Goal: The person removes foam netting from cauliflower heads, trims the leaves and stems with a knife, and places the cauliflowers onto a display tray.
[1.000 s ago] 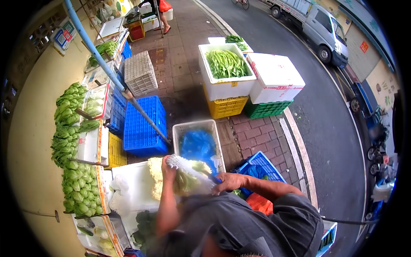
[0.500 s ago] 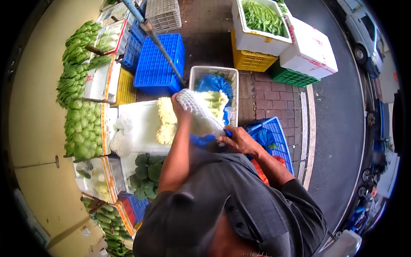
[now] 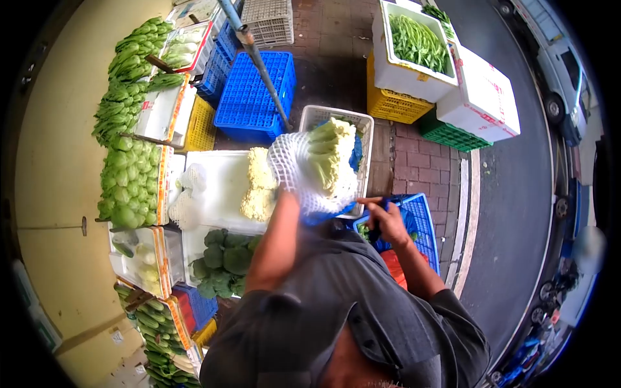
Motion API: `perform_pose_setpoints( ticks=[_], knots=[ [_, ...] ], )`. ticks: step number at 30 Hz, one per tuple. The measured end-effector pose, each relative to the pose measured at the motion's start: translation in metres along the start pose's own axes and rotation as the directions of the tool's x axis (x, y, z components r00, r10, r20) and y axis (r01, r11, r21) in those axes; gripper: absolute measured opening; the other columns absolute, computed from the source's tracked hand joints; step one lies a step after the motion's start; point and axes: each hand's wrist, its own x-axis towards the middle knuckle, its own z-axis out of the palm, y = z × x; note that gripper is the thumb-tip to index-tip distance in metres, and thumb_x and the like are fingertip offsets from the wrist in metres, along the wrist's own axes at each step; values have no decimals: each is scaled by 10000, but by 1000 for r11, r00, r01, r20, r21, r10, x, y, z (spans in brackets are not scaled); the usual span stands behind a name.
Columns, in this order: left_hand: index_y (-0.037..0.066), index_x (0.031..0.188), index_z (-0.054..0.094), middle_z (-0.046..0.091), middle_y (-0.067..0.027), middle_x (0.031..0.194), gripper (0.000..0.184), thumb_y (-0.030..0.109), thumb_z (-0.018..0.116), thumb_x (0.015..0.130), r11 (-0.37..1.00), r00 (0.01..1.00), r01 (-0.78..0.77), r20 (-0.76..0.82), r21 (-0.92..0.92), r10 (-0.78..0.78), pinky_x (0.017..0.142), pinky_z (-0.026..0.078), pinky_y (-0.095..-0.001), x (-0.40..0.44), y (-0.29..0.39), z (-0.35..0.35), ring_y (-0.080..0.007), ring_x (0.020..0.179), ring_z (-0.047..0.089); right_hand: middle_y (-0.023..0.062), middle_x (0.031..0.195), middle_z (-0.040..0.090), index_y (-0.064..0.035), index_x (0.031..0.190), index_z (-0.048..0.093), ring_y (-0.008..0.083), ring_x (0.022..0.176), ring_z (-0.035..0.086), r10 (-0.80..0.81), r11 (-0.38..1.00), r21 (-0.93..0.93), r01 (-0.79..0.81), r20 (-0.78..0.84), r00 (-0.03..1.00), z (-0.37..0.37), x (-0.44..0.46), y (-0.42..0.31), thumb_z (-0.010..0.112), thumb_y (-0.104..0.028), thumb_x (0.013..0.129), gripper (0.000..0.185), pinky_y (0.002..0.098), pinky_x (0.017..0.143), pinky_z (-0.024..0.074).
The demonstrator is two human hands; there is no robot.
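A cauliflower [image 3: 337,155] with a pale green stalk is held up before my chest, its stalk side facing up. White foam netting [image 3: 289,158] wraps its left and lower sides. My left hand [image 3: 290,194] grips it from the left, with most fingers hidden by the netting. My right hand [image 3: 389,223] is at the lower right of the cauliflower, fingers curled and the index finger pointing towards the netting. A dark piece shows at that hand, too unclear to name. A blue strip [image 3: 339,212] runs along the netting's lower edge.
More cauliflowers [image 3: 260,184] lie on a white foam box [image 3: 220,165], with broccoli [image 3: 226,255] nearer me. A beige crate [image 3: 367,142] stands beyond my hands. Blue crates [image 3: 255,90], [image 3: 424,226] flank it. A metal pole [image 3: 259,64] rises at the back. Leafy greens line the left.
The cauliflower has come out from the netting's upper side and moved up, showing its stalk. My left hand has shifted lower behind the netting. My right hand has moved right, slightly away.
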Motion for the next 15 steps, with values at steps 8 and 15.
perform_pose_setpoints(
  ticks=[8,15],
  knots=[
    [80,1200,600,625,-59,1175,300,237,491,969,983,966,136,237,-121,-105,1111,370,-388,3,12,11,-187,1154,561,140,825,687,-26,1002,703,272,697,658,-623,273,-788,552,292,726,-5,54,-152,680,-138,905,150,371,672,521],
    [91,1229,610,616,-53,1236,316,230,473,980,993,971,-77,234,92,54,1186,301,-428,10,-86,-14,-198,1230,534,210,871,707,-40,1023,717,381,835,689,206,188,-911,366,401,892,19,105,-138,662,-421,906,403,454,761,531]
  ],
)
